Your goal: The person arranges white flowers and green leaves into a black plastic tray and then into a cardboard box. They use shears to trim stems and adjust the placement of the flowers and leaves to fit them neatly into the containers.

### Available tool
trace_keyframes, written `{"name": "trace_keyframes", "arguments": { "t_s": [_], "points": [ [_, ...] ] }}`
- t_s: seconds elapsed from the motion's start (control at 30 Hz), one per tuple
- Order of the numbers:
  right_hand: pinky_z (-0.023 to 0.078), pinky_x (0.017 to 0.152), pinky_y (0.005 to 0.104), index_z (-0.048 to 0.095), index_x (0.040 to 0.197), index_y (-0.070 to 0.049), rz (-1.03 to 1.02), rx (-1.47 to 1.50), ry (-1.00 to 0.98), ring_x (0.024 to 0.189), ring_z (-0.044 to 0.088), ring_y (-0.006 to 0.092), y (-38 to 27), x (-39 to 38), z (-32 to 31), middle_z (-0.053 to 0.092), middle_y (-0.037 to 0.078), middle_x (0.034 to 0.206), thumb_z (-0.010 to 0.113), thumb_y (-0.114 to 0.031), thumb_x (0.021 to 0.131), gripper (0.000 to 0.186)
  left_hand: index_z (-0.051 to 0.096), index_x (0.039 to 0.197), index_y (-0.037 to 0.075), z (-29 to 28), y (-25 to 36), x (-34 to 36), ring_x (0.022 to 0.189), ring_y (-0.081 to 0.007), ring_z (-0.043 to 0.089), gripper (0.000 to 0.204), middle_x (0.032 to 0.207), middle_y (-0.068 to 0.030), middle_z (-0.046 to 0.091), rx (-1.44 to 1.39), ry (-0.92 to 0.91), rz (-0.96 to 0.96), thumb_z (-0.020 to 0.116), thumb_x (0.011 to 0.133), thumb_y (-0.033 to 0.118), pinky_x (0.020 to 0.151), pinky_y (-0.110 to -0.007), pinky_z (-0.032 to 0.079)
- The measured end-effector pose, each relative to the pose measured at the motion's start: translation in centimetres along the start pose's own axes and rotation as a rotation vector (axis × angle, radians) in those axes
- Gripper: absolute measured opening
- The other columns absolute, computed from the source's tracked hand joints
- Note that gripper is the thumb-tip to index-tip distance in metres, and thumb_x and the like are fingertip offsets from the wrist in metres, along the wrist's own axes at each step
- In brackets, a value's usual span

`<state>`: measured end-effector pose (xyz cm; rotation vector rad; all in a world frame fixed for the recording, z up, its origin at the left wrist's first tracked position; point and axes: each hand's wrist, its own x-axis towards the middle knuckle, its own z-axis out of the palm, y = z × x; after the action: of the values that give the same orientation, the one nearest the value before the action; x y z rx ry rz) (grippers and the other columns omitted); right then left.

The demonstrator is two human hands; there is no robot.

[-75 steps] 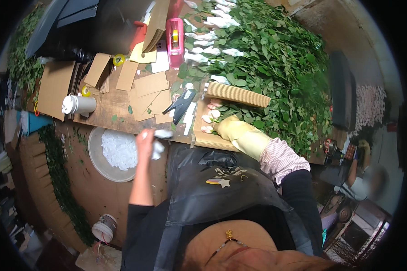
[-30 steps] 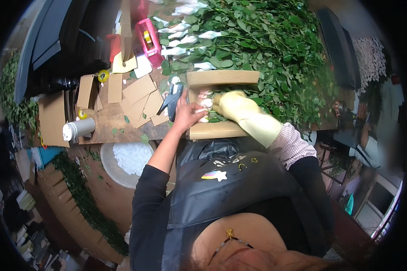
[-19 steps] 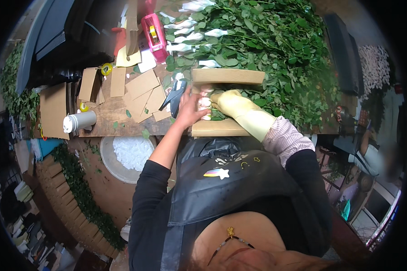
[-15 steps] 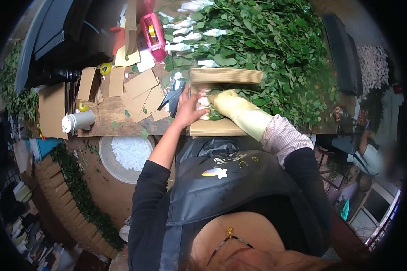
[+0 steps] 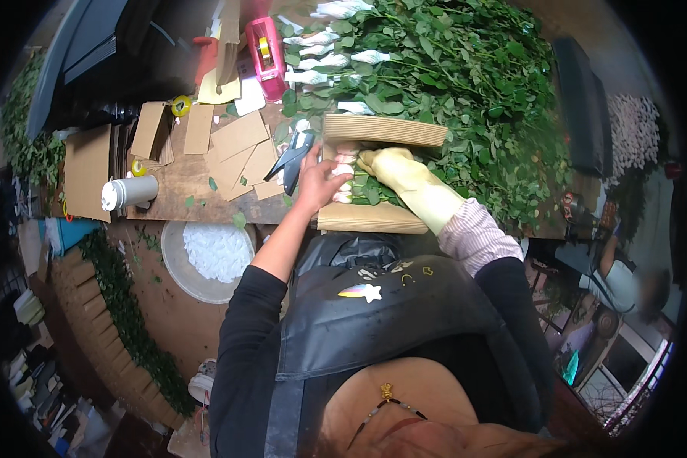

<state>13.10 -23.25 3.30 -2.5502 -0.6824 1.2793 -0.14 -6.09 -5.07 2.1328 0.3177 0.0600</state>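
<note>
A row of pale pink roses [image 5: 344,169] with green leaves lies between the raised flaps of a corrugated cardboard wrap [image 5: 385,130]. My bare left hand [image 5: 318,181] rests along the left side of the flower heads, thumb stretched out and fingers apart, touching the blooms. From the right my right hand [image 5: 393,172], in a pale yellow glove, reaches in with bent fingers closed at a rose beside the heads; its stem is mostly hidden by the glove. A dark blue-grey stapler [image 5: 291,162] lies just left of my left hand.
Leafy rose stems [image 5: 466,91] cover the right of the table, several with white-netted heads [image 5: 332,61]. A pink tape dispenser [image 5: 266,57], cardboard pieces [image 5: 240,145] and a grey-white cylinder [image 5: 130,191] lie left. Below stands a tub of white pieces [image 5: 220,248]; another person [image 5: 626,267] is at right.
My right gloved hand has shifted slightly upward and right, uncovering more of the rose heads and leaves. My left hand stays beside the blooms. The whole view has moved a little.
</note>
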Motion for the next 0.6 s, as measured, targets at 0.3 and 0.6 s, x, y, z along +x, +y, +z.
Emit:
{"name": "trace_keyframes", "arguments": {
  "t_s": [0.3, 0.6],
  "points": [
    [0.054, 0.077, 0.0444, 0.069, 0.099, -0.012, -0.391, -0.106, 0.28, 0.086, 0.069, 0.0369, 0.9, 0.4, 1.6, 0.071, 0.015, 0.089, 0.062, -0.027, 0.094, 0.018, 0.056, 0.124, 0.003, -0.7, 1.0, 0.4, 0.131, -0.0393, 0.043, 0.071, 0.137, -0.0271, 0.046, -0.076, -0.024, -0.066, 0.089, 0.071, 0.036, 0.111, -0.046, 0.035],
    [0.056, 0.075, 0.049, 0.066, 0.103, -0.014, -0.329, -0.442, 0.271, 0.082, 0.071, 0.0378, -0.7, -2.1, 0.7, 0.072, 0.014, 0.092, 0.056, -0.024, 0.097, 0.015, 0.071, 0.106, 0.007, 1.3, 0.4, 1.5, 0.133, -0.0406, 0.041, 0.048, 0.144, -0.0223, 0.043, 0.006, 0.083, -0.142, 0.084, 0.075, 0.041, 0.109, -0.047, 0.037]
  ]
}}
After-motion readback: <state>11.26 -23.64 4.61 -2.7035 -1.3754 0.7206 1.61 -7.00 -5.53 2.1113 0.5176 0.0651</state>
